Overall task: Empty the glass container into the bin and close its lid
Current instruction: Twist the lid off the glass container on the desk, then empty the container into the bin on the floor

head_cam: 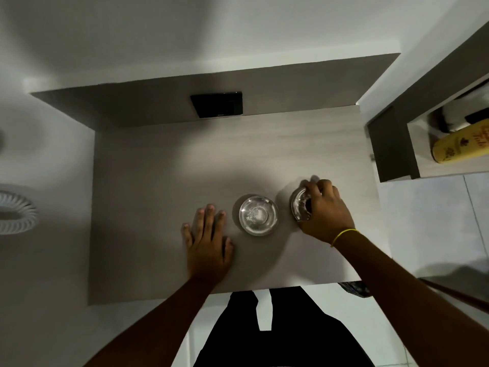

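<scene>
A round clear glass container (258,215) stands on the pale wooden table (164,165), seen from straight above. Whether anything lies inside it I cannot tell. Just to its right, my right hand (324,210) is closed over a second round glass piece (299,205), possibly the lid, which rests on or just above the tabletop. My fingers cover most of that piece. My left hand (207,242) lies flat on the table to the left of the container, fingers spread, not touching it.
A black plate (217,104) is set in the panel behind the table. A yellow bottle (460,145) lies on a shelf at the right. A white ribbed ring (13,210) sits at the far left. Something dark (353,288) peeks out below the table's front right corner.
</scene>
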The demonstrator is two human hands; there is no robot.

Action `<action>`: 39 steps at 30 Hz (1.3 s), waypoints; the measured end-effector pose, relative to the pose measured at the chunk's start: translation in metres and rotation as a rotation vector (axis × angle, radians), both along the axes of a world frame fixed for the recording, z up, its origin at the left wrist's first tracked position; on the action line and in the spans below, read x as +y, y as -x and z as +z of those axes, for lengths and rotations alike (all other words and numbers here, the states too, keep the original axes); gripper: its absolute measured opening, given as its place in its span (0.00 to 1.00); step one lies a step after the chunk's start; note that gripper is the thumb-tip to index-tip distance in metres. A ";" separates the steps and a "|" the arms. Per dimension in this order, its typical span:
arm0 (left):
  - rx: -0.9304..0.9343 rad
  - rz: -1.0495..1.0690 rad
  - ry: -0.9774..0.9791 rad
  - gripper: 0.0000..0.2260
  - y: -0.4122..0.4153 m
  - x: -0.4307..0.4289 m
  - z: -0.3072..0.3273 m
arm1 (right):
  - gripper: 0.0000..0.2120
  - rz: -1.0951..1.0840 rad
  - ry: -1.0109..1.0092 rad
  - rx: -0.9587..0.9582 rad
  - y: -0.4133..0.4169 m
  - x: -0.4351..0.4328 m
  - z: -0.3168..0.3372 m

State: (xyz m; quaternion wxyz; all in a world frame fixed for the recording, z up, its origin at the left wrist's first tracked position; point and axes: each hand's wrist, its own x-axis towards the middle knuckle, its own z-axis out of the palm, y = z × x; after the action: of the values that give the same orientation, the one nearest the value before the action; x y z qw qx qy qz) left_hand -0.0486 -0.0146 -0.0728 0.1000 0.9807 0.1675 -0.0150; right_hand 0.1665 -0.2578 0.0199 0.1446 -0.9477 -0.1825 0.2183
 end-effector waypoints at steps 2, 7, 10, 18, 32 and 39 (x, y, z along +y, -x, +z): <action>0.008 0.001 0.001 0.31 0.000 0.000 -0.001 | 0.46 -0.010 -0.001 -0.004 -0.001 -0.001 -0.001; 0.022 0.007 -0.007 0.32 0.001 -0.001 0.000 | 0.47 0.009 0.023 -0.037 0.004 -0.005 -0.008; 0.030 0.014 -0.003 0.33 -0.001 -0.003 0.001 | 0.49 0.025 0.068 -0.061 0.007 -0.003 -0.005; 0.037 -0.001 -0.017 0.33 -0.002 -0.003 0.003 | 0.29 0.070 -0.176 -0.010 0.056 0.041 0.004; 0.106 -0.313 0.022 0.31 -0.060 0.008 0.049 | 0.23 -0.436 -0.507 0.277 0.038 0.028 -0.001; 0.075 -0.655 -0.007 0.30 -0.164 -0.087 0.074 | 0.20 -0.899 -0.728 0.285 0.037 -0.108 0.021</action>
State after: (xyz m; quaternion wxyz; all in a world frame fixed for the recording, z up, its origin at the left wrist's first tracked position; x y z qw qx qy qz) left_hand 0.1156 -0.1019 0.0008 0.0802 0.9815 -0.1531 -0.0820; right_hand 0.1293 -0.3660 0.0413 0.5614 -0.7830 0.1948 0.1839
